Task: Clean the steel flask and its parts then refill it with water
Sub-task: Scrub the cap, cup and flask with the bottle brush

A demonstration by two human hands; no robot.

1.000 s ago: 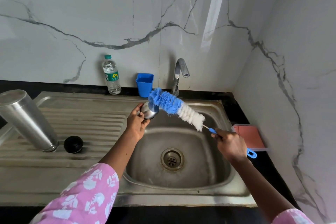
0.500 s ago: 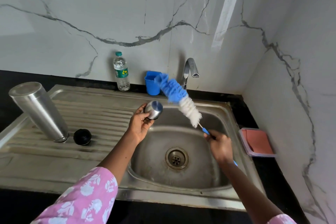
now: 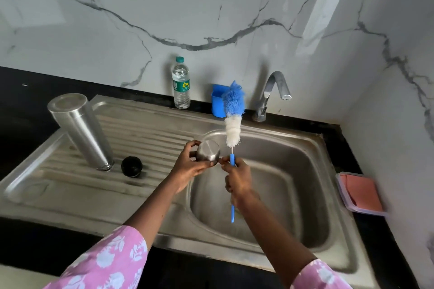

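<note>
My right hand (image 3: 238, 182) grips the brush (image 3: 232, 112) upright over the sink (image 3: 270, 195) bowl, open room below; my left hand (image 3: 187, 166) holds the steel cap (image 3: 208, 153) at the bowl's left edge; the flask (image 3: 81, 129) stands inverted on the drainboard beside a black stopper (image 3: 131, 166); tap (image 3: 272, 94) behind.
</note>
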